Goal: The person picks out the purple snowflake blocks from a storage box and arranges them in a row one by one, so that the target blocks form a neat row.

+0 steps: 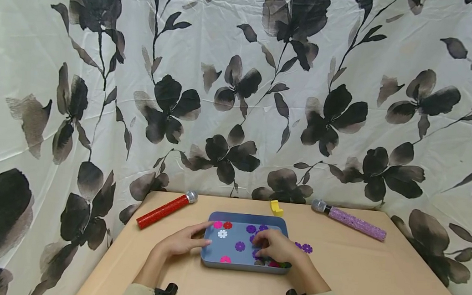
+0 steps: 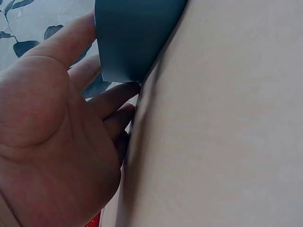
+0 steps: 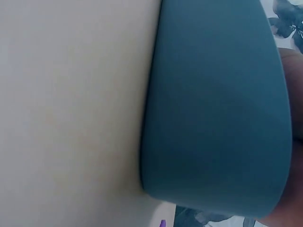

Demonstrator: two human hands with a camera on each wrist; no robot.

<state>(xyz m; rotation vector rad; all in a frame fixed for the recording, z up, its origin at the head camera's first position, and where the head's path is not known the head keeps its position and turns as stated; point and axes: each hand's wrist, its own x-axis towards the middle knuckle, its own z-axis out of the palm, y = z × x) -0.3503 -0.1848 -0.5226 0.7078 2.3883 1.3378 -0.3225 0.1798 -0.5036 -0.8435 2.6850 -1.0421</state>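
Note:
A blue-grey tray (image 1: pixel 232 266) stands on the table with small flower-shaped pieces in it. My left hand (image 1: pixel 182 242) rests at the tray's left side, its fingers extended. In the left wrist view, the thumb of this left hand (image 2: pixel 57 113) touches the tray wall (image 2: pixel 135 42). Over the tray's right part is my right hand (image 1: pixel 276 246), fingers bent down among purple flower pieces (image 1: pixel 251 229); its fingertips are partly hidden, so a held piece cannot be made out. Pink (image 1: pixel 218 225), red (image 1: pixel 228 225) and white (image 1: pixel 222 234) pieces lie at the tray's left.
A red glitter microphone (image 1: pixel 163 212) lies at the back left, a purple one (image 1: pixel 356 223) at the back right. Behind the tray is a small yellow object (image 1: pixel 276 208). Purple flower pieces (image 1: pixel 307 248) lie on the table right of the tray. A floral cloth (image 1: pixel 243 43) hangs behind.

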